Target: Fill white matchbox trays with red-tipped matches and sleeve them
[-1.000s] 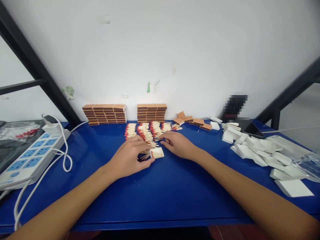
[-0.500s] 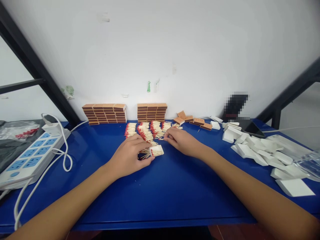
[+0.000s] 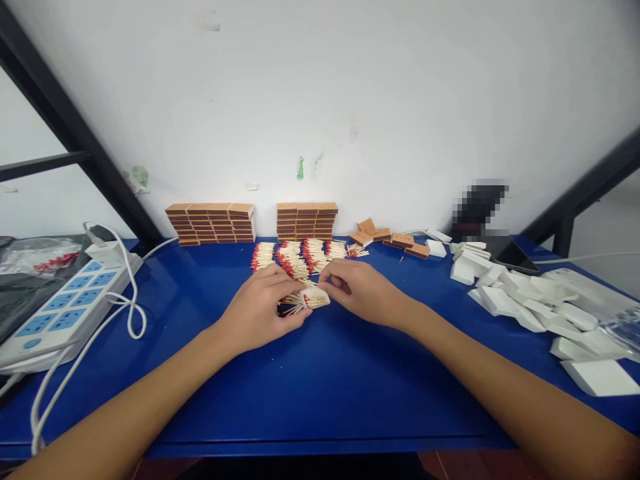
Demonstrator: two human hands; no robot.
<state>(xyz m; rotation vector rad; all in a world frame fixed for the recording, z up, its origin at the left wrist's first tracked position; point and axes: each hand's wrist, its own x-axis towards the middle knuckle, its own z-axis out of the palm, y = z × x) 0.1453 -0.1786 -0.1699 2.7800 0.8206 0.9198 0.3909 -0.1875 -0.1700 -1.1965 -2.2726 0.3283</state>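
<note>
The left hand (image 3: 265, 303) grips the white tray (image 3: 317, 293) of matches (image 3: 315, 303) at its left end, between parted thumb and fingers; the right hand (image 3: 363, 290) curls beside its right end, hold unclear.

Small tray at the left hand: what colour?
White; the small tray shows best in the head view.
</note>
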